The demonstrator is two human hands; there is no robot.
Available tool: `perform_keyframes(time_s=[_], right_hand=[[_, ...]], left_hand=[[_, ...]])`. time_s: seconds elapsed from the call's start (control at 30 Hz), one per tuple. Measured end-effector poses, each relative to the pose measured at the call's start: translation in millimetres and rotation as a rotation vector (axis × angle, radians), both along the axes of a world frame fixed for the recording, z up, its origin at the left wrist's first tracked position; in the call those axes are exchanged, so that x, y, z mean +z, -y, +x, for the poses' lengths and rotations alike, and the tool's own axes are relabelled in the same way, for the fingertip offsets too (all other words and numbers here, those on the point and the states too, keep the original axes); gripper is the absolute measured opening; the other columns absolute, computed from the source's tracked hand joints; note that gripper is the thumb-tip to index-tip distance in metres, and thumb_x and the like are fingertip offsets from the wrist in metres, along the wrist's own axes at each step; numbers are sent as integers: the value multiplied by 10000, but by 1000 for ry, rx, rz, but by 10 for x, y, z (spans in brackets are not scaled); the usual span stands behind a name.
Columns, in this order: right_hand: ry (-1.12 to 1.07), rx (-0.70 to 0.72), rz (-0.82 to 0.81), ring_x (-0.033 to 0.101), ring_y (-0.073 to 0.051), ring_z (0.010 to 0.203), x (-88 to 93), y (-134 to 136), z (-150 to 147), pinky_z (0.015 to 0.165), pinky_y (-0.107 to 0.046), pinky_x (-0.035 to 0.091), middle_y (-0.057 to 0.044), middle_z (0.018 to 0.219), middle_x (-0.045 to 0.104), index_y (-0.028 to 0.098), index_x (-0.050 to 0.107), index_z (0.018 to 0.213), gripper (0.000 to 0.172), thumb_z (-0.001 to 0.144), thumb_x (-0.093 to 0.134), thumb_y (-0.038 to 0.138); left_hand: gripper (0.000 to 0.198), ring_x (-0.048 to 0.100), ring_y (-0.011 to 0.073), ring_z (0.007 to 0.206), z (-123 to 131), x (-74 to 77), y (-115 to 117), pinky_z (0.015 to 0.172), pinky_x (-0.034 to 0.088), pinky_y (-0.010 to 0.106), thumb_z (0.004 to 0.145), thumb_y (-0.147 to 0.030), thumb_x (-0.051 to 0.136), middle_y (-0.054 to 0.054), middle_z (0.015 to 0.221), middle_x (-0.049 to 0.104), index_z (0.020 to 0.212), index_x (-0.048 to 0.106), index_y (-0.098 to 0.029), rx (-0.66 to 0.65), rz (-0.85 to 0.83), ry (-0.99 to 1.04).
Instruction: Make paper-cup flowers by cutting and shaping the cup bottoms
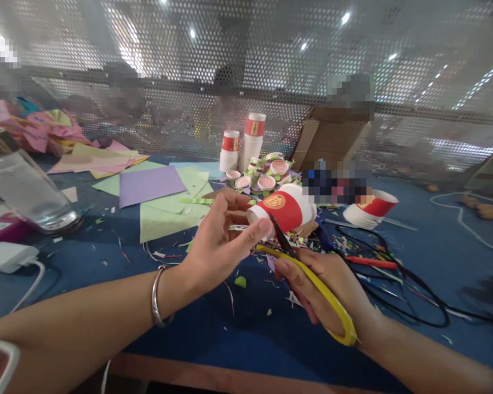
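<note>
My left hand (217,241) grips a red and white paper cup (286,210), which lies tilted on its side above the table. The thumb presses the near end of the cup and the fingers reach behind it. In my right hand (324,279) is a pair of scissors (339,312) with yellow handles, pointing up and to the left. One dark blade shows against the cup's lower side; whether the other blade is inside the cup is hidden. Paper scraps lie beneath both hands.
Stacked paper cups (252,145) stand at the back, beside a pile of cut cup pieces (267,182). A purple paper sheet (150,185) and green sheets lie left. A water glass (36,191) leans at far left; another cup (373,209) and a black cable (431,298) lie right.
</note>
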State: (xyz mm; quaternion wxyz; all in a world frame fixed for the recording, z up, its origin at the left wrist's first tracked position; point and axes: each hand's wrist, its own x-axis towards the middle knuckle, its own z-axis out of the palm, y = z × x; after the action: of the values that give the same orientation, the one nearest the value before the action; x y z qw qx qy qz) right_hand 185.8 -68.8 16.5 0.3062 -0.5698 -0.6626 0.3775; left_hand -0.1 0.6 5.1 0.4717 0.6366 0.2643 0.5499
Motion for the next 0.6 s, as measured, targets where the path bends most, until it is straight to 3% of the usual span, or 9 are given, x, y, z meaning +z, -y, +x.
perform_keyframes(time_s=[0.1,0.3,0.47,0.6], right_hand=[[-13,12,8,477,-124,278,3,-23,2,298,-217,361,67,425,478,235,596,784,487,903,529,703],[22,-61,21,481,-136,311,86,52,-65,359,-241,382,66,393,467,240,592,773,525,901,496,739],[-14,-74,-18,508,-156,351,79,105,-94,375,-261,395,57,404,476,252,579,750,542,894,477,765],[-16,-67,-2,505,-155,343,43,99,-78,372,-264,385,63,405,466,257,572,754,527,896,484,756]], left_hand=[[329,680,140,725,-12,0,-25,590,597,268,896,-452,726,40,889,677,1024,544,-211,-69,-88,2],[281,653,133,693,-23,45,7,502,532,241,885,-397,739,24,847,654,967,548,-209,-55,-48,-35],[238,681,144,773,12,5,41,666,620,282,886,-337,732,33,884,684,1002,569,-207,-46,33,-44],[224,685,140,793,18,6,62,671,630,267,874,-308,746,23,905,672,994,581,-214,-29,88,-24]])
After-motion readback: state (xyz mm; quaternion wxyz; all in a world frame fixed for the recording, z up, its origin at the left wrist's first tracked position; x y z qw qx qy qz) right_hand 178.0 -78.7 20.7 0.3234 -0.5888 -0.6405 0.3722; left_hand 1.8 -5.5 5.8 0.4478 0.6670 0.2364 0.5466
